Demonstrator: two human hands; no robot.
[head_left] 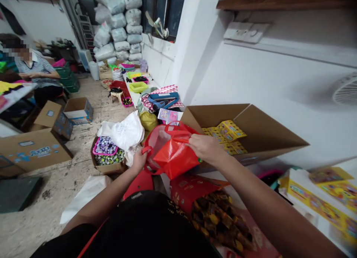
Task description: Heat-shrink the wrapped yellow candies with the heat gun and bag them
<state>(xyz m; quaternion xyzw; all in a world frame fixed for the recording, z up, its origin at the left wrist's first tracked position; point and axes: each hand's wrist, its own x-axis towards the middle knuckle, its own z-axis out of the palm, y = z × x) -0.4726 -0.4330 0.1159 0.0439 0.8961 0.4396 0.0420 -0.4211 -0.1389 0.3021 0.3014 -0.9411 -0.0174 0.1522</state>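
Observation:
A red fabric bag (170,150) with red handles is held open in front of me. My left hand (138,160) is closed on the bag's left edge near a handle. My right hand (205,148) grips the bag's right rim, fingers pinched on the red material. Just behind the bag stands a large open cardboard box (259,133) holding yellow packets (225,133). Below the bag lies a red tray or bag of small dark and gold wrapped pieces (219,217).
A box of small coloured items (107,150) and a white bag (124,132) sit on the floor to the left. Cardboard boxes (33,148) lie further left. A seated person (37,73) works at the far left. Yellow boxes (325,193) are at the right. White sacks (122,23) are stacked behind.

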